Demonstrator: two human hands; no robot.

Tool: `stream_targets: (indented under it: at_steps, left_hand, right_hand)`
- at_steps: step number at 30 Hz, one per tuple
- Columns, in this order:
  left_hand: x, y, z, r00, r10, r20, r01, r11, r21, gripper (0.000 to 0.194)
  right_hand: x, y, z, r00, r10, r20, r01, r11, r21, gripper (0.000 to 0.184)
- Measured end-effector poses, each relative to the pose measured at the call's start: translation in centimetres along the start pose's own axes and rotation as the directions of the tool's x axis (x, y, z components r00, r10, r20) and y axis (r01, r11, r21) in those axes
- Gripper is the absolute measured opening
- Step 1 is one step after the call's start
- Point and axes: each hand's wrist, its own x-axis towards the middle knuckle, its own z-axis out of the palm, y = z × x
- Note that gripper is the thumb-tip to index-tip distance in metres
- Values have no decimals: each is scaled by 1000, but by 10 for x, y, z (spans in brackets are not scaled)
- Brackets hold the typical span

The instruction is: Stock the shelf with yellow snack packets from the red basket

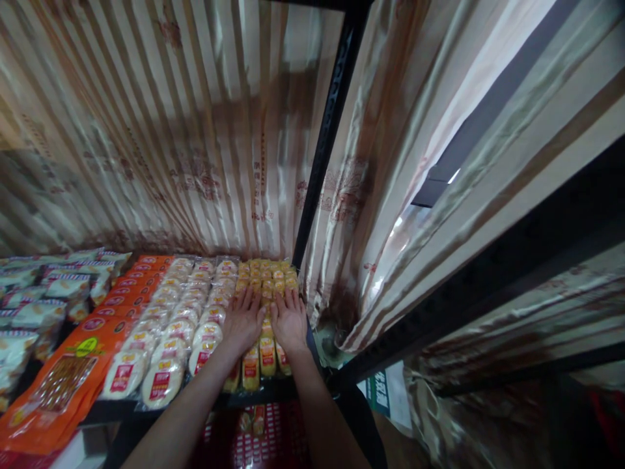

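Seen from between the hands, a pale curtain (219, 130) with folds filled the space at 12 o'clock, and a black post (332, 120) leaned in front of it at 1 o'clock. The shelf (107, 412) ran away towards 9 o'clock, and below its front edge, at 6 o'clock, there was a red basket (283, 430).

The orange packs (110, 326) lay at 9 o'clock, overlapping like roof tiles, probably so that the top of each one could be seen. Beyond them, on the same side, were pale bags (63, 286).

The left hand (245, 319) and the right hand (290, 322) rested side by side, open and palm down, the fingers a little spread and pointing to 12 o'clock. Neither one was closed around anything. Being so flat, they touched several packs at once, which I suppose kept the pressure even.

Just beside the left hand, at 9 o'clock, the crackers (183, 329) leaned one on another in columns, perhaps to save depth.

The yellow packs (267, 355) were under the hands, at the post's end of the shelf, in close rows; the front ones showed their red labels outward, likely for easy reading.
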Motion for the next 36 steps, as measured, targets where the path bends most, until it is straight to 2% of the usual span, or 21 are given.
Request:
stream_targets:
  at_steps: [9, 13, 16, 21, 26, 36]
  left_hand:
    - [2, 0, 1, 999, -7, 42, 7, 1000, -17, 51]
    - [-7, 0, -7, 999, -7, -39, 7, 1000, 1, 50]
    - [-25, 3, -8, 994, -2, -108, 3, 1000, 13, 50]
    - [-65, 11, 10, 969, -3, -245, 0, 1000, -15, 50]
    - [-92, 17, 28, 948, -58, -313, 41, 997, -61, 50]
    - [-96, 18, 37, 946, -36, -321, 23, 999, -42, 50]
  right_hand:
    - [1, 3, 2, 999, -34, 4, 34, 999, 20, 40]
    - [-5, 6, -5, 997, 2, -77, 1, 999, 39, 41]
    - [-16, 9, -7, 989, 44, -143, -38, 998, 51, 43]
    - [-46, 17, 3, 981, 34, -189, -22, 998, 65, 47]
    - [-64, 20, 12, 978, 31, -208, -19, 998, 59, 50]
    - [-70, 7, 16, 982, 21, -190, -19, 1000, 16, 52]
